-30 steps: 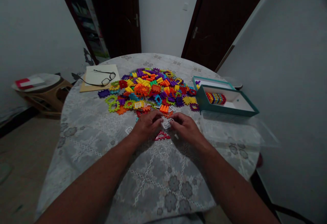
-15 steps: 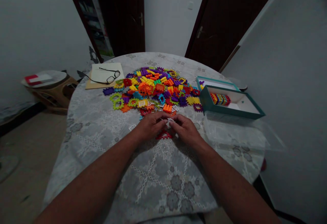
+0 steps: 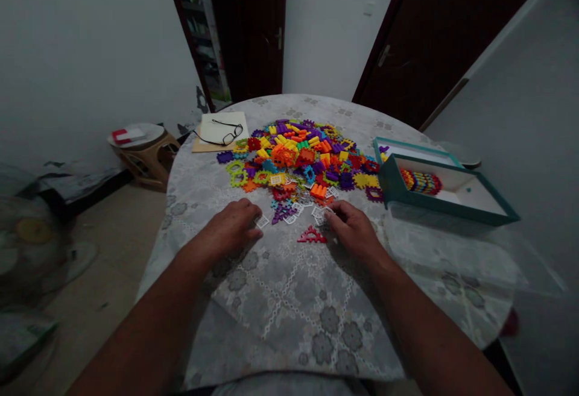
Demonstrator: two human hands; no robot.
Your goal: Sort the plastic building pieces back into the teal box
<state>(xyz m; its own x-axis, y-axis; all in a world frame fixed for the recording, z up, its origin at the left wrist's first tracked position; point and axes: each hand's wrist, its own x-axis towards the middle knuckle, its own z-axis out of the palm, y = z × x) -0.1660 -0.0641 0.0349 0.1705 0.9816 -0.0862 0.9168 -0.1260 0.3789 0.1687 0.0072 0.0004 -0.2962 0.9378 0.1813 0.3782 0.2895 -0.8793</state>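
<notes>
Evidently both hands rested low on the surface (image 3: 289,299), which was draped in a pale lace-patterned cloth, and they lay apart from each other on either side of a small cleared patch. The left hand (image 3: 233,224) lay palm down with its fingertips touching a white lattice piece (image 3: 261,222), as though pinning it flat where it could be slid about. The right hand (image 3: 355,230) curled its fingers over a few more white pieces (image 3: 322,213) at the near edge of the heap, though whether it actually pinched one could not be told. Between the hands, touching neither, lay a red triangular piece (image 3: 311,236), with a purple piece (image 3: 283,212) just beyond it. The big pile of coloured interlocking pieces (image 3: 301,155) sat farther back in the middle of the surface, within easy reach of both hands. To the right stood an open teal box (image 3: 393,188) holding a striped assembled roll (image 3: 420,182), kept clear of the loose pile. At the far left, glasses (image 3: 226,132) rested on a paper pad (image 3: 217,134), well out of the way.
</notes>
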